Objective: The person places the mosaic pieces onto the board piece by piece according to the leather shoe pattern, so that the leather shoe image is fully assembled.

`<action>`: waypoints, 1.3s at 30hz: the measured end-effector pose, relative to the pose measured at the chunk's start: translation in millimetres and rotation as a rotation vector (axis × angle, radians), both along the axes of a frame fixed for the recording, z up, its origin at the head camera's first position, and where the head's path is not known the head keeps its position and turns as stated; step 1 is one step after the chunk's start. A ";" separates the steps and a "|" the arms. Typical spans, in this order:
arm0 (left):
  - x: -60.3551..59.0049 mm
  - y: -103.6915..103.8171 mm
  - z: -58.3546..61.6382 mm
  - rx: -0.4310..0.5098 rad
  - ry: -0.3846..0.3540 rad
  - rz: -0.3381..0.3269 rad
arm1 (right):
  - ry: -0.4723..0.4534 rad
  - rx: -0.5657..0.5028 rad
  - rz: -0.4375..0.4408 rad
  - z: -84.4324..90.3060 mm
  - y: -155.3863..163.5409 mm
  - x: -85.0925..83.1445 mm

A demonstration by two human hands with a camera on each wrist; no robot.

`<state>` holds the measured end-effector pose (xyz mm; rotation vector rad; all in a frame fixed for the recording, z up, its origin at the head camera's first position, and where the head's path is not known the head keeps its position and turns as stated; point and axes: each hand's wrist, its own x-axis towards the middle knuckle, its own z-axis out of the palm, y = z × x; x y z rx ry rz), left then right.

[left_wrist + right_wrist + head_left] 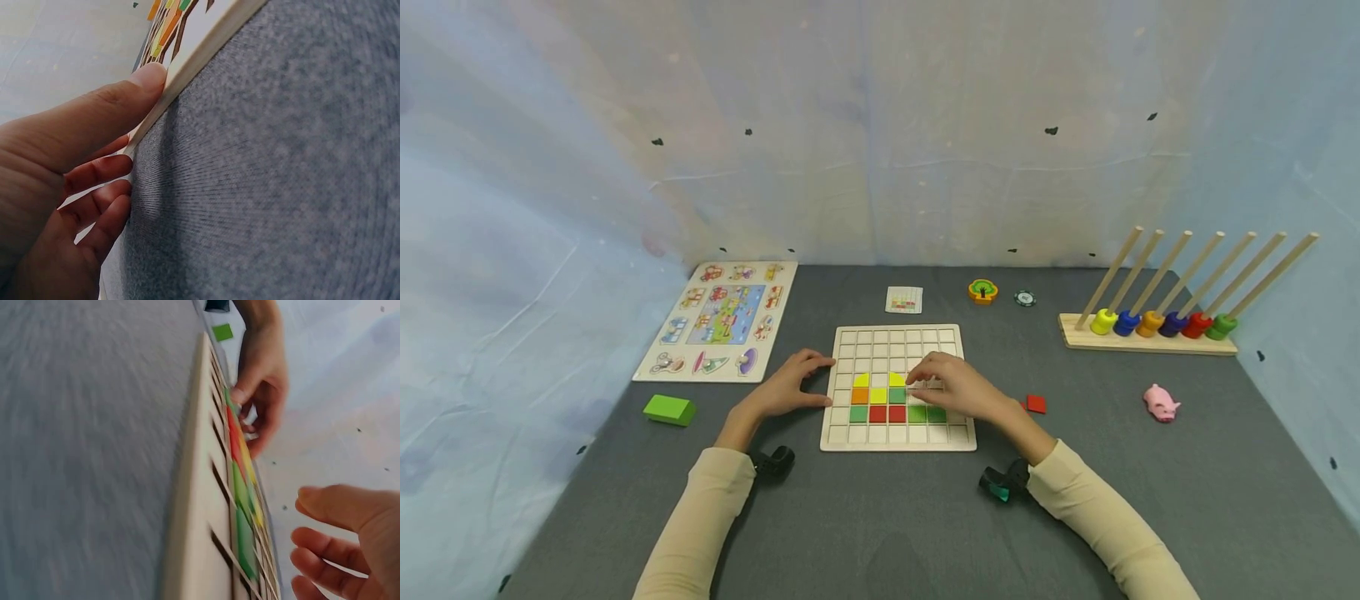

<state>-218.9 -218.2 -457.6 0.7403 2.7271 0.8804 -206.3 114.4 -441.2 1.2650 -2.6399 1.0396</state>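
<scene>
A square wooden grid board [896, 336] lies flat on the table, with yellow, orange, red and green tiles in some of its cells. At its left edge is my left hand [786, 386], its thumb and fingertips touching the side; the left wrist view shows the thumb [119, 103] against the rim. Over the right part of the board hovers my right hand [955, 385], its fingertips near a yellow tile [896, 379] and a green tile [897, 396]. In the right wrist view, thumb and fingers [331, 550] are apart and nothing shows between them.
Red tiles [1036, 404] lie beside my right forearm. Behind the board is a pattern card [904, 300]. A picture puzzle [651, 367] and green block [668, 409] are left; a peg rack [1075, 337], pink pig [1161, 403], tree piece [982, 291] and chip [1025, 297] are right.
</scene>
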 end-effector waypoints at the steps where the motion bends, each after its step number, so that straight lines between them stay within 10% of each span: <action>1: 0.0 0.0 0.0 0.001 0.001 -0.002 | -0.005 -0.010 0.003 1.8 4.9 -0.2; 39: -1.8 -1.2 -2.5 0.008 -0.024 0.001 | -0.184 0.221 -0.187 12.9 149.6 23.2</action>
